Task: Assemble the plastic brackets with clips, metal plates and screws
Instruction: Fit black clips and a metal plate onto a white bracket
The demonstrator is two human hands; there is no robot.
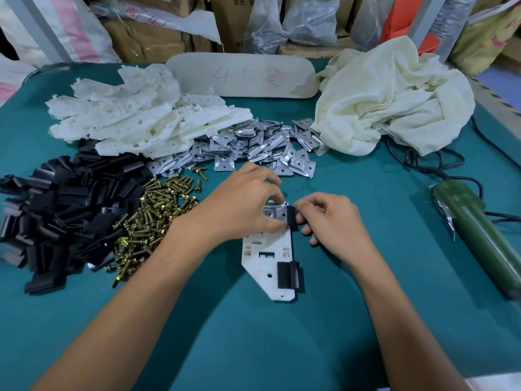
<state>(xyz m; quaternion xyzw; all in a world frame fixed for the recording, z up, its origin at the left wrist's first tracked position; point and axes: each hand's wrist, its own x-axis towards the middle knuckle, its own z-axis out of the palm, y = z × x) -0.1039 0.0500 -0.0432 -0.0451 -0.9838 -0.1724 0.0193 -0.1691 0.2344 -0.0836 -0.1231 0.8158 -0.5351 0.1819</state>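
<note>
White plastic bracket [266, 263] flat near table's [352, 320] front edge, one black clip [289, 275] fitted. Left hand [239, 204] fingers pinching metal plate [275, 211] onto bracket's far end; right hand [332, 221] fingers gripping second clip [292, 218], probably seating it.

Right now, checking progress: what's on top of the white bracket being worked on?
On the white bracket: a black clip at its near right edge, a metal plate and second clip at the far end. Hands cover any screws there.
</note>
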